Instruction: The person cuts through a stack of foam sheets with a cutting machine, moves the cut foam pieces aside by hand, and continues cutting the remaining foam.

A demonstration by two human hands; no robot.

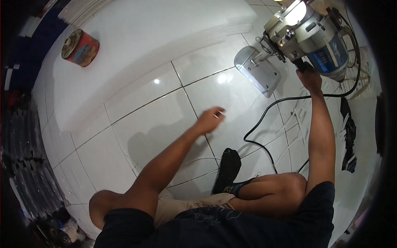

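Observation:
My right hand [310, 79] is closed around the dark handle of an electric cloth cutting machine [326, 53], silver with a blue label, at the upper right. Its flat metal base plate [257, 72] rests on the tiled floor. My left hand [210, 120] hovers over the tiles in the middle, slightly blurred. Its fingers are curled, with a small white bit showing at them that I cannot make out.
A thick white layered stack [136, 45] spreads across the upper left, with a worn red tin [86, 50] on it. The machine's black cable [264, 112] loops over the floor [153, 120]. Thin white offcuts [295, 120] and a black strip [349, 136] lie to the right.

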